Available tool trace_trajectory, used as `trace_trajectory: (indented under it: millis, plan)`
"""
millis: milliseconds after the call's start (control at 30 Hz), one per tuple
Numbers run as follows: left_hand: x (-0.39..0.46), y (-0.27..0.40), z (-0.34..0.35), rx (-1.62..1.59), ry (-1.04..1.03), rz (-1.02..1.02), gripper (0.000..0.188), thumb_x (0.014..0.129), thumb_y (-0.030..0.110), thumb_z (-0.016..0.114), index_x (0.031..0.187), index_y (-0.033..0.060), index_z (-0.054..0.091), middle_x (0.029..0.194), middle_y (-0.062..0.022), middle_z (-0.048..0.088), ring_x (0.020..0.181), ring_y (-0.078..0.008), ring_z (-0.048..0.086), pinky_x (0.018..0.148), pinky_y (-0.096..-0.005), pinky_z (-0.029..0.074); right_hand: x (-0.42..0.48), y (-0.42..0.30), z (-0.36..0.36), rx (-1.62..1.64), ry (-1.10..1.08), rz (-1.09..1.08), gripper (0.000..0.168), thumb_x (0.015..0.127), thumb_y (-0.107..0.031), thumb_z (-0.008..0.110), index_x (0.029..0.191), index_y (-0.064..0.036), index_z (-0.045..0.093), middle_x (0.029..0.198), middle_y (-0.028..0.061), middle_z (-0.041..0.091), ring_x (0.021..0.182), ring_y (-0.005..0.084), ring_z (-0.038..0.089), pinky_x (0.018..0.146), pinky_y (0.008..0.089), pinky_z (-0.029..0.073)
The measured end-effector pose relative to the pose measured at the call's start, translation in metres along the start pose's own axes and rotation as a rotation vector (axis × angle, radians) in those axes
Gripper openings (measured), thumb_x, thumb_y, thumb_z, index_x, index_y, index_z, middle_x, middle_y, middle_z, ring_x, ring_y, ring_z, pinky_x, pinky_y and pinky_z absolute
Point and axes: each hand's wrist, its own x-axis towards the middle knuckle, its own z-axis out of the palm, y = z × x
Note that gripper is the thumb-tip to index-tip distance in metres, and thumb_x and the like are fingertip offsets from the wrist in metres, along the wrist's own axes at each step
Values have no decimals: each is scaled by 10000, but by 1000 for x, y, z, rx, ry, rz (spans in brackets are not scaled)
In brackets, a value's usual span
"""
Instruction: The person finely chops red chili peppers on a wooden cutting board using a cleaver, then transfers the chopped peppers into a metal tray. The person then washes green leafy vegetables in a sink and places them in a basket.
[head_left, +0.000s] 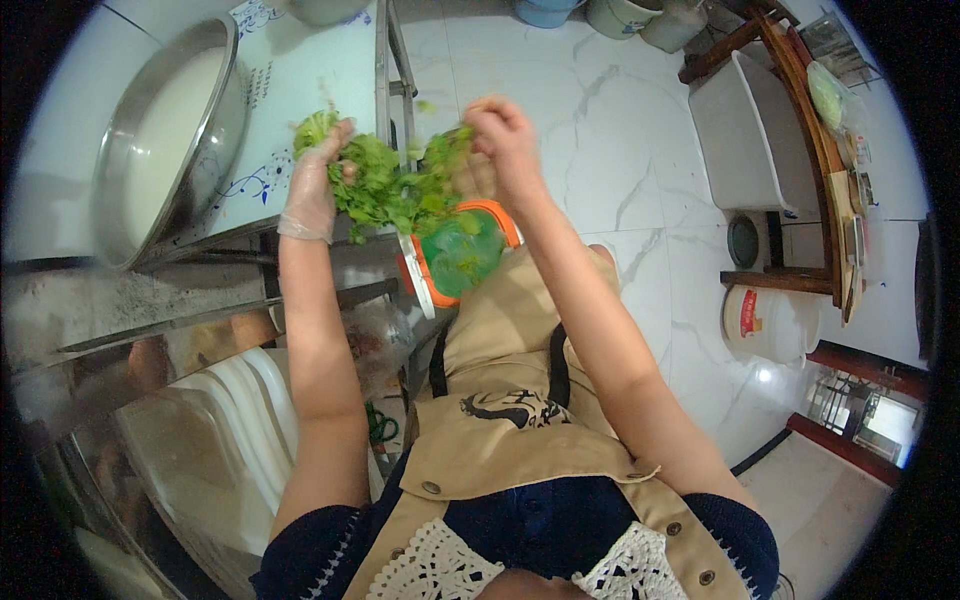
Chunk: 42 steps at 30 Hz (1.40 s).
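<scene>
My left hand (319, 176), in a clear plastic glove, is closed around a bunch of leafy green herbs (371, 176) at the edge of the table. My bare right hand (502, 139) is raised just right of the bunch, its fingers blurred against some of the leaves; whether it grips a sprig I cannot tell. Below the herbs stands an orange-rimmed bin (510, 219) with a green inside and some leaves in it. A small blurred leaf bit (426, 107) shows above, between my hands.
A large steel basin (225, 97) of whitish liquid stands on the glass-topped table (300, 82) at left. White plastic tubs (259, 420) sit lower left. At right are a wooden rack (814, 150), a white bin (731, 142) and a white bucket (780, 322). Buckets (619, 19) stand at the top.
</scene>
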Motion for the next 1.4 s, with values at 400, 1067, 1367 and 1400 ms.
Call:
trace_trajectory:
  millis: [400,1067,1367,1400]
  plan:
    - [-96,28,59,248,118,197,399,963,367,501,1141,43,651,1077,-19,647,671,-65,394,626,-208,333,-52,-47,-72,52,170,132,167,838,-175,705,910,-63,605,783,-8,610,683,67,589,569,205,422]
    - [-100,-37,104,-31,-216,-234,233,897,227,629,1050,52,619,938,-24,651,831,-113,623,718,-250,499,-68,-26,-60,-394,27,-52,236,892,-251,645,963,-26,664,818,6,641,782,86,570,690,231,450]
    - [-104,-36,99,-39,-192,-254,267,927,261,576,1084,48,607,963,-39,655,850,-129,643,727,-260,517,-69,-25,-54,-152,-168,157,261,870,-262,669,936,-9,656,833,20,661,771,82,569,688,242,462]
    - [-105,-36,100,-45,-189,-229,251,914,264,602,1055,57,614,935,-18,646,804,-101,613,679,-239,476,-68,-25,-50,-63,-168,160,254,865,-253,676,931,-8,654,829,21,660,757,77,569,674,240,461]
